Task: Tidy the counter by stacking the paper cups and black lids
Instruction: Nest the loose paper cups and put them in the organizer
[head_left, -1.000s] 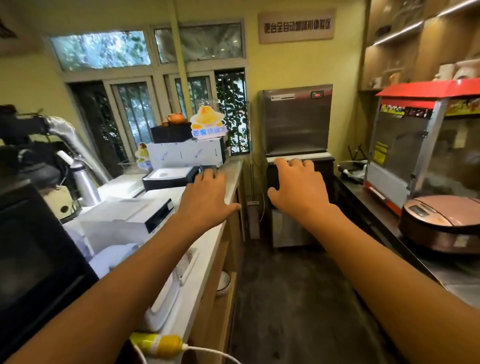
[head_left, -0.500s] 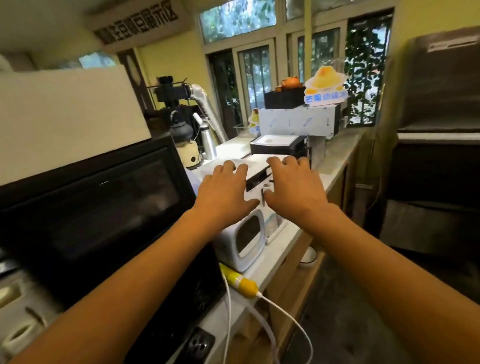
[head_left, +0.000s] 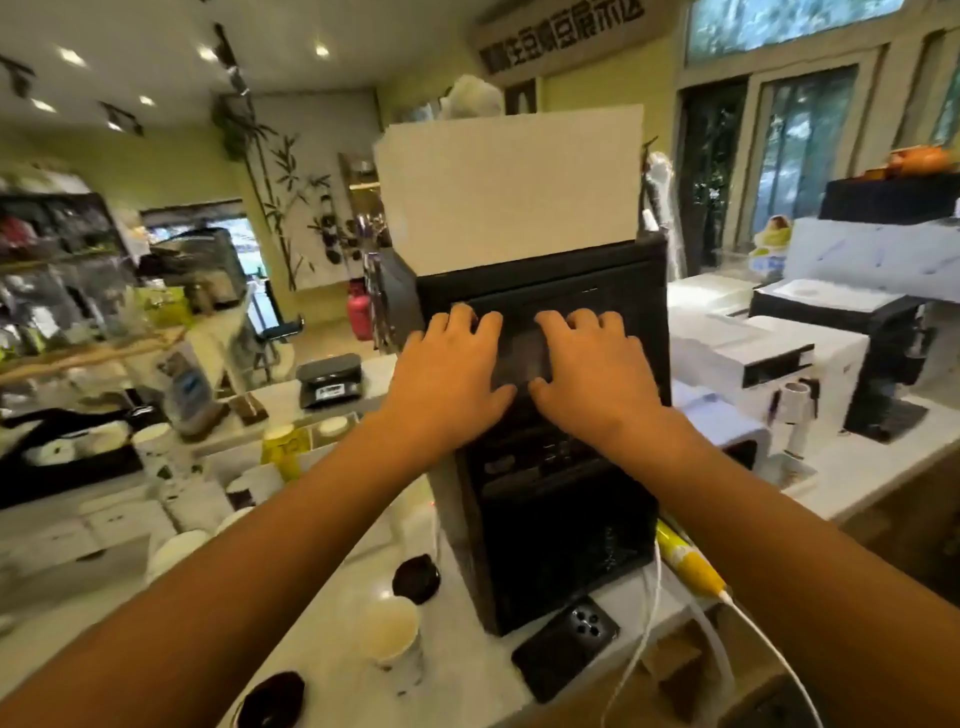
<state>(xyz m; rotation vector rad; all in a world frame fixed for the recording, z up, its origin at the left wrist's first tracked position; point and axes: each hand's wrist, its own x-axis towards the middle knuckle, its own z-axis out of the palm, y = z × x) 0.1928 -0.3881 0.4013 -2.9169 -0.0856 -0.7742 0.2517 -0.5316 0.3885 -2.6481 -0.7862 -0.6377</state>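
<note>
While both arms stretch forward, the left hand (head_left: 447, 379) and right hand (head_left: 592, 379) hang released, fingers spread, holding nothing, in front of the black machine (head_left: 561, 467). Down on the white counter (head_left: 337, 623), one paper cup (head_left: 389, 631) stands upright near the front edge, its contents unclear. Two black lids (head_left: 415, 578) lie either side of it, and more blurred cups (head_left: 156, 447) sit further left.

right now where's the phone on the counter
In the head view the phone lies flat, camera side up, low and centre-right on the counter, just in front of the black machine, beside the white cable.
</note>
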